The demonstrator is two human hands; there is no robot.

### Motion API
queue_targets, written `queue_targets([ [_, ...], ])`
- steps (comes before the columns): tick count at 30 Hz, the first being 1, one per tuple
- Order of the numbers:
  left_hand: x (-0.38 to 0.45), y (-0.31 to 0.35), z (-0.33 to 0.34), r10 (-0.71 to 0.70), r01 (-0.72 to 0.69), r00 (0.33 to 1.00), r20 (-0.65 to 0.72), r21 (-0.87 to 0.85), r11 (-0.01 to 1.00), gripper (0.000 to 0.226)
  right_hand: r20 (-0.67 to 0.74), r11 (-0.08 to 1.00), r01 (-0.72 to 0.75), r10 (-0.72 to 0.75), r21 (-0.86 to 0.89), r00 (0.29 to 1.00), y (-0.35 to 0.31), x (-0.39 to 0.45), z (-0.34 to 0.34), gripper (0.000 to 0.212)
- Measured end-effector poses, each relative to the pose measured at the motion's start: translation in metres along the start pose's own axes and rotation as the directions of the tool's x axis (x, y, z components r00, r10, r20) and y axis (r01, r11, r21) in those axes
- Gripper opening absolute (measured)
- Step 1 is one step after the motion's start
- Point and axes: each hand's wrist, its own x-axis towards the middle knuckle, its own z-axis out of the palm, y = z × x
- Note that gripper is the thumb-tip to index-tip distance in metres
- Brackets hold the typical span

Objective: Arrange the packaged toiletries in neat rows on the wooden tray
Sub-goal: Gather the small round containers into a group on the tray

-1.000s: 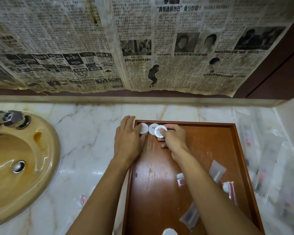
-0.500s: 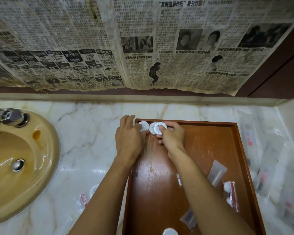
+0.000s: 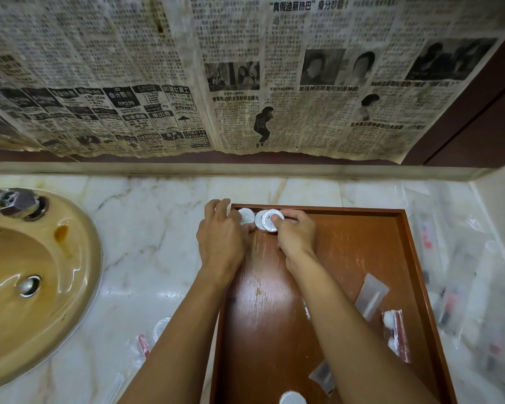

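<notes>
Toiletries in our head view come first as three round white soap packets at the far left corner of the wooden tray (image 3: 362,246): one packet (image 3: 245,214) under our left hand (image 3: 220,243), two overlapping ones (image 3: 267,221) under our right hand (image 3: 296,234). Our left hand curls its fingers over the tray's corner onto the first packet; our right pinches the overlapping pair with thumb and fingers. Farther back on the tray we count a clear sachet (image 3: 370,295), a red-and-white packet (image 3: 395,333), another clear sachet (image 3: 322,376) and one more round packet (image 3: 292,399) at the near edge. Blurred clear packets (image 3: 461,272) lie on the marble counter (image 3: 146,228) to the right, perhaps a dozen. One beige sink (image 3: 27,272) sits left.
</notes>
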Motion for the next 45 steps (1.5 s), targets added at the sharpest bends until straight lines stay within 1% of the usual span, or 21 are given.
queue_targets([
  [3, -0.001, 0.000, 0.000, 0.010, -0.010, 1.000, -0.001, -0.007, 1.000, 0.037, 0.001, 1.000, -0.008, 0.008, -0.022, 1.000, 0.001, 0.002, 0.003, 0.016],
  [6, -0.001, -0.002, 0.000, 0.006, -0.006, 1.000, 0.014, -0.003, 1.000, 0.040, -0.006, 0.996, -0.006, 0.005, -0.085, 1.000, 0.002, 0.003, 0.007, 0.018],
  [8, -0.001, -0.003, -0.001, 0.013, -0.012, 1.000, 0.015, -0.007, 1.000, 0.040, -0.021, 0.991, 0.018, -0.021, -0.133, 1.000, 0.002, 0.003, 0.010, 0.018],
  [12, 0.000, -0.006, 0.001, 0.050, -0.051, 0.998, -0.028, -0.020, 0.998, 0.035, -0.062, 0.978, 0.082, -0.095, -0.192, 0.994, 0.003, 0.002, 0.014, 0.026],
  [18, 0.000, -0.009, 0.002, 0.066, -0.066, 0.997, -0.028, -0.014, 0.998, 0.035, -0.064, 0.947, 0.146, -0.171, -0.286, 0.983, 0.001, 0.000, 0.013, 0.011],
  [22, -0.001, -0.008, 0.002, 0.058, -0.059, 0.998, -0.028, -0.024, 0.998, 0.035, -0.067, 0.944, 0.155, -0.182, -0.293, 0.981, 0.000, 0.000, 0.013, 0.013],
  [29, -0.002, -0.006, 0.003, 0.017, -0.017, 1.000, -0.004, -0.061, 0.998, 0.039, -0.060, 0.939, 0.161, -0.187, -0.304, 0.980, 0.003, 0.004, 0.014, 0.009],
  [34, -0.003, -0.005, 0.001, -0.007, 0.008, 1.000, 0.019, -0.069, 0.998, 0.042, -0.049, 0.941, 0.151, -0.174, -0.303, 0.983, 0.002, 0.004, 0.010, 0.025],
  [37, -0.004, -0.006, -0.004, 0.005, -0.003, 0.999, 0.035, -0.062, 0.998, 0.042, -0.034, 0.941, 0.152, -0.170, -0.302, 0.985, 0.000, 0.003, 0.004, 0.028],
  [39, -0.006, -0.007, -0.008, 0.001, 0.002, 0.999, 0.042, -0.062, 0.998, 0.042, -0.047, 0.943, 0.155, -0.176, -0.295, 0.983, -0.003, 0.002, -0.003, 0.024],
  [42, -0.016, -0.006, -0.018, -0.011, 0.012, 1.000, 0.009, -0.106, 0.994, 0.036, -0.079, 0.940, 0.165, -0.197, -0.300, 0.977, -0.003, -0.003, -0.019, 0.010],
  [45, -0.038, -0.002, -0.029, -0.004, 0.002, 1.000, -0.012, -0.155, 0.988, 0.026, -0.055, 0.919, 0.208, -0.239, -0.335, 0.969, 0.006, -0.017, -0.044, 0.007],
])
